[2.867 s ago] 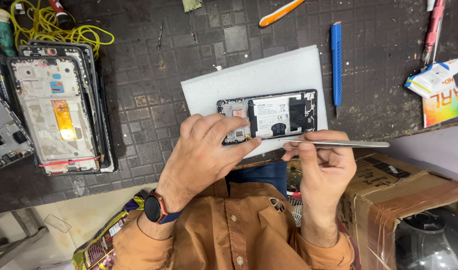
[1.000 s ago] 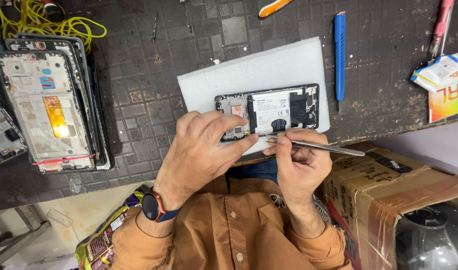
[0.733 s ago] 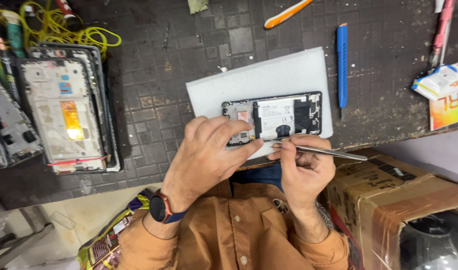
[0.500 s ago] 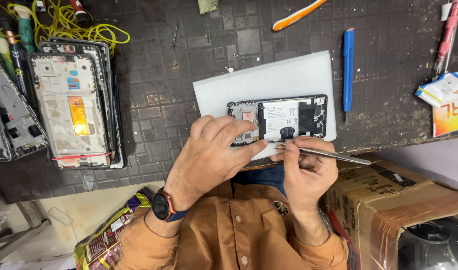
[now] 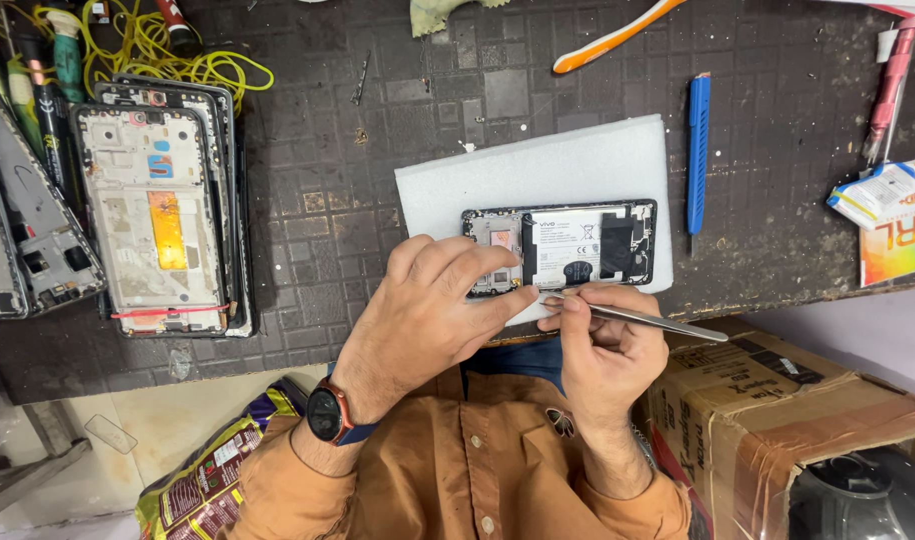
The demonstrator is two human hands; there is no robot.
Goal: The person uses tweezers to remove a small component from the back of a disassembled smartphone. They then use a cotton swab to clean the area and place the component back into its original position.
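An opened phone (image 5: 567, 245) with its back off lies on a white foam pad (image 5: 537, 175) near the bench's front edge. Its battery and circuit boards show. My left hand (image 5: 427, 310) rests on the phone's left end, fingers pressing down on it. My right hand (image 5: 602, 345) grips thin metal tweezers (image 5: 642, 320), whose tip meets the phone's lower edge near my left fingertips. A watch sits on my left wrist.
Stacked phone frames (image 5: 162, 215) lie at the left beside yellow wire (image 5: 192, 60) and tools. A blue pry tool (image 5: 697, 150), an orange toothbrush (image 5: 617, 35) and a pink tool (image 5: 887, 85) lie at the back and right. A cardboard box (image 5: 787, 410) stands below right.
My right hand has drawn in toward the phone, bringing the tweezers' tip to its lower edge. My left hand stays on the phone's left end. The view has shifted slightly.
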